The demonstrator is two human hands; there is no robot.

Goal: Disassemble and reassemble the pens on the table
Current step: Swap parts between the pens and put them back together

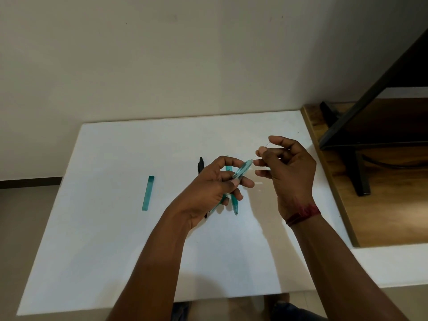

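Observation:
My left hand (213,184) grips a clear teal pen barrel (243,170), tilted up to the right above the white table (104,239). My right hand (289,167) pinches a thin refill (261,151) between thumb and fingers, its lower end at the barrel's open mouth. Under my left hand lie a teal pen (234,203) and a black pen (201,163), both partly hidden. A teal pen cap (148,193) lies alone on the table to the left.
The table's back edge meets a pale wall. A wooden shelf unit (382,193) with a black metal frame (356,167) stands at the right, close to my right hand. The front edge of the table is near my body.

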